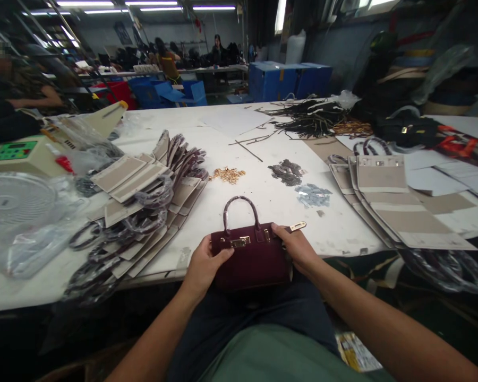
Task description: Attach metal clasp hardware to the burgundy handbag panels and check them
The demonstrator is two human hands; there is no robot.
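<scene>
Both the left hand and right hand pinch the burgundy handbag by its upper corners, over the lap at the near edge of the surface; left thumb beside the gold-toned clasp. Light, even pressure should keep it from buckling.

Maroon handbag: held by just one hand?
No, the left hand grips one side of the maroon handbag and the right hand grips the other.

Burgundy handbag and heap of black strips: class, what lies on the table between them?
The head view shows a pile of small dark grey pieces between the handbag and the black strips, with a pale pile to its right.
</scene>
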